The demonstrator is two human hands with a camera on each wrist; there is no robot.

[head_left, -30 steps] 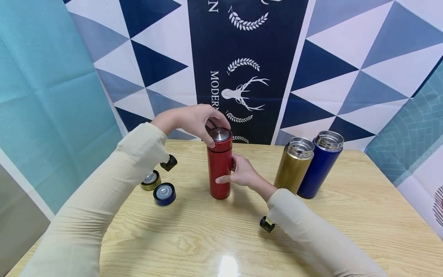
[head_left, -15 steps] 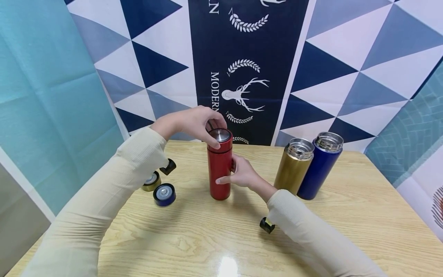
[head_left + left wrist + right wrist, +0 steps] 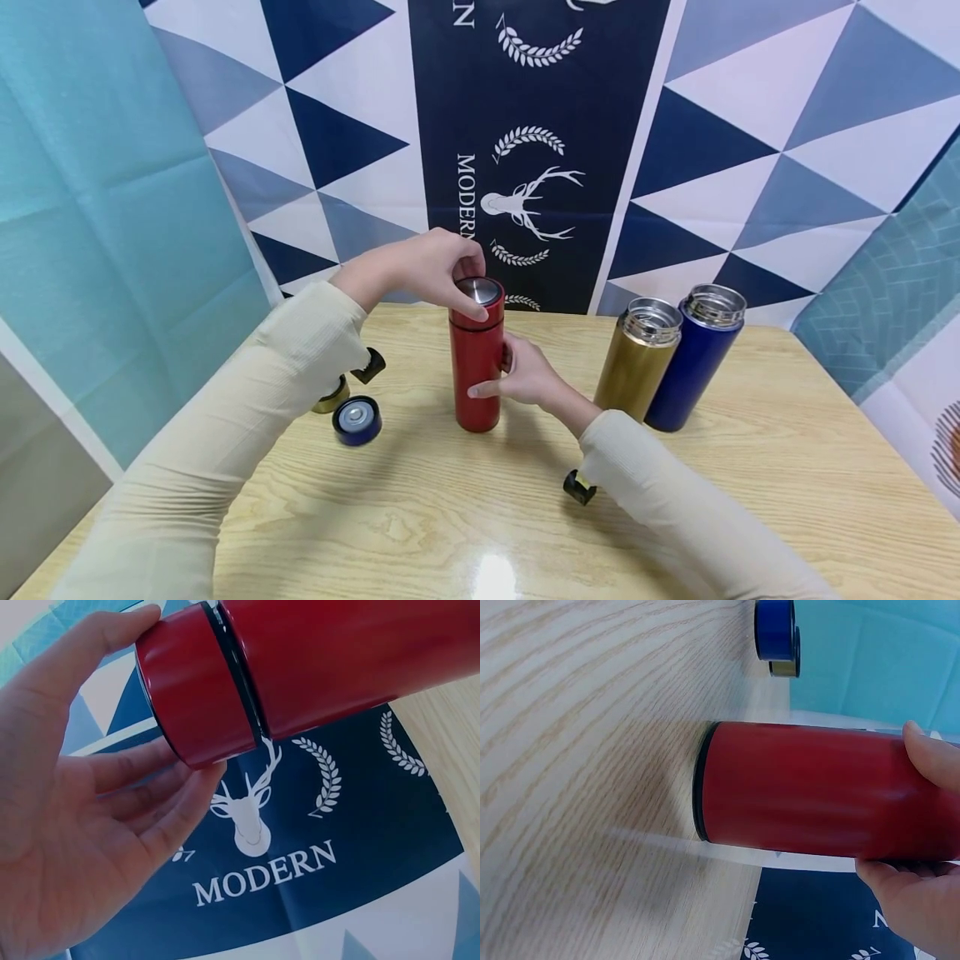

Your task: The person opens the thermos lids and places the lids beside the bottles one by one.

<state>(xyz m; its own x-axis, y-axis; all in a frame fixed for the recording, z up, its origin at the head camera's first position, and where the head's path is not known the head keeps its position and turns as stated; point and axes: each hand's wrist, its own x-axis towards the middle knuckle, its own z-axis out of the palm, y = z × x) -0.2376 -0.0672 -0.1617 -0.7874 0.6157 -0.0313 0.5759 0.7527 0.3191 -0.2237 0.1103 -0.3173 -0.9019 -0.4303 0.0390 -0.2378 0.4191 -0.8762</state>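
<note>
A red thermos bottle (image 3: pixel 474 362) with a steel-topped lid (image 3: pixel 496 314) stands upright on the wooden table. Thumb and fingers of my left hand (image 3: pixel 429 265) grip the lid from above, the thumb on its near side. In the left wrist view, a dark ring and a thin silvery line show between the red lid (image 3: pixel 196 682) and the bottle body (image 3: pixel 337 664). My right hand (image 3: pixel 531 375) holds the body around its middle from the right. The bottle's base (image 3: pixel 705 784) rests on the table in the right wrist view.
To the right stand a gold bottle (image 3: pixel 634 371) and a blue bottle (image 3: pixel 691 367), lidless with bare steel necks. On the left lie a blue lid (image 3: pixel 357 421) and a gold lid (image 3: pixel 330 398), the gold one partly behind my left sleeve. A patterned cloth (image 3: pixel 540 100) hangs behind the table.
My left thumb has moved rightward along the lid's near side while the fingers behind shifted left, so the hand has turned. My right hand and the bottle have stayed put.
</note>
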